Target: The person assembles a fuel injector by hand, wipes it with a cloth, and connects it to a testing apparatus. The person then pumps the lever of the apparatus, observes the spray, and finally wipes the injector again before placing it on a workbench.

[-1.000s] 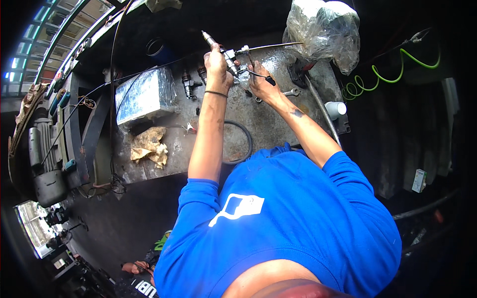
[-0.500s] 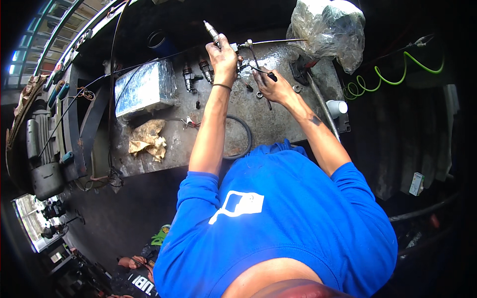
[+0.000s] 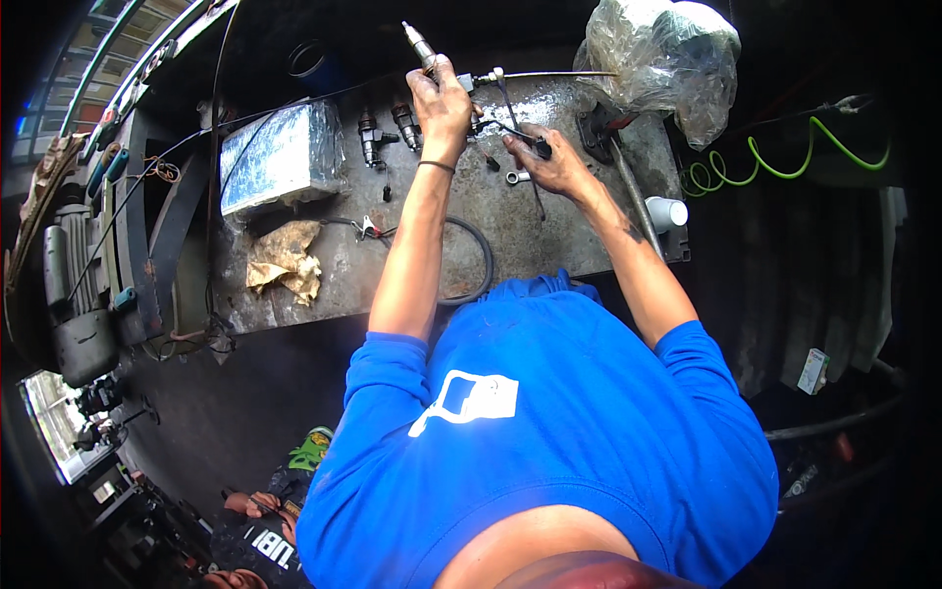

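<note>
My left hand (image 3: 442, 113) is wrapped round a silver fuel injector (image 3: 419, 42), its narrow tip pointing up and away. From the injector's side a thin metal pipe (image 3: 564, 75) runs right to the plastic-wrapped bundle. My right hand (image 3: 556, 165) is closed round a small black plug (image 3: 542, 148), whose dark lead reaches toward the left hand. Beside its fingertips a long thin dark tool (image 3: 510, 108) hangs down from the pipe fitting. A ring-ended spanner (image 3: 516, 178) lies partly under the right hand. Two more injectors, one dark (image 3: 371, 137) and one brownish (image 3: 404, 124), stand left of my left hand.
The metal bench (image 3: 392, 275) bears a plastic-wrapped box (image 3: 283, 162), a stained rag (image 3: 285, 261), a black cable (image 3: 488, 260) and a white cup (image 3: 667, 213). A plastic-wrapped bundle (image 3: 657, 74) stands at the back right, near a green coiled hose (image 3: 765, 172). Another person (image 3: 265, 530) is at lower left.
The right hand has shifted slightly right, away from the long dark tool, and shows the spanner's ring more fully. The left hand still grips the injector. The whole view has shifted slightly.
</note>
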Demonstrator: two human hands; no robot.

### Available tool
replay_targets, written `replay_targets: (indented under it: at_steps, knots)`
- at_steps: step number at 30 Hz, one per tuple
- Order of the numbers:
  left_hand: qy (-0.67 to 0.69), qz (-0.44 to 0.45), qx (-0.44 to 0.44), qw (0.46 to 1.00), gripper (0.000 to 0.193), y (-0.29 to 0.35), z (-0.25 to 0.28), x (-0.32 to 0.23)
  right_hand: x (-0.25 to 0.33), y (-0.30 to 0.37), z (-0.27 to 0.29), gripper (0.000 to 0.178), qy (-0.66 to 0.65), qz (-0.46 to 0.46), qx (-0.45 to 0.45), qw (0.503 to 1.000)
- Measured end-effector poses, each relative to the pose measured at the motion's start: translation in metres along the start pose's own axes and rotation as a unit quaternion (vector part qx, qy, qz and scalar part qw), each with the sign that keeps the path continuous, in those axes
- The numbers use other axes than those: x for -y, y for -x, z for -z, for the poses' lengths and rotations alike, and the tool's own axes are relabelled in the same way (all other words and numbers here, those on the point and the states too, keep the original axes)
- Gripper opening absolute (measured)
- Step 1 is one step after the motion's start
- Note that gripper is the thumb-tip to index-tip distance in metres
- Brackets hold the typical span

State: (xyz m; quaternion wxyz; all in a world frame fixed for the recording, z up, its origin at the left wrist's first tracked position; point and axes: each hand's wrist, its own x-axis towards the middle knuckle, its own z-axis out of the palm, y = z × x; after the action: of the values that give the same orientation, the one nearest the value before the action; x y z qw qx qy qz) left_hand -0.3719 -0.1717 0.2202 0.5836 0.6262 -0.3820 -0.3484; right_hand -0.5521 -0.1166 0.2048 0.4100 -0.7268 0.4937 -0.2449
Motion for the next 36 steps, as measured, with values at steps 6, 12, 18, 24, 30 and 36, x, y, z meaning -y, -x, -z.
replay_targets:
  at_steps: [6, 12, 18, 24, 30, 36]
  knots:
    - [0.08, 0.057, 0.015, 0.995, 0.041, 0.008, -0.001, -0.014, -0.016, -0.01, -0.04, 0.027, -0.302, 0.002, -0.088, 0.949]
    - [0.129, 0.099, -0.008, 0.987, 0.032, 0.005, -0.006, -0.02, -0.018, -0.011, -0.039, 0.065, -0.366, -0.097, -0.081, 0.922]
    - [0.142, 0.088, 0.003, 0.986, 0.034, 0.005, -0.006, -0.013, -0.03, -0.018, -0.036, 0.05, -0.5, -0.08, -0.042, 0.861]
    - [0.156, 0.107, 0.019, 0.982, 0.04, 0.002, -0.002, -0.016, -0.048, -0.043, -0.025, 0.045, -0.392, -0.017, -0.011, 0.92]
    - [0.166, 0.117, 0.02, 0.979, 0.036, -0.001, -0.007, -0.018, -0.09, -0.107, -0.033, 0.049, -0.358, 0.1, -0.049, 0.927]
    - [0.169, 0.142, 0.007, 0.975, 0.033, 0.0, -0.001, -0.02, -0.067, -0.1, -0.025, 0.052, -0.274, 0.149, -0.079, 0.947]
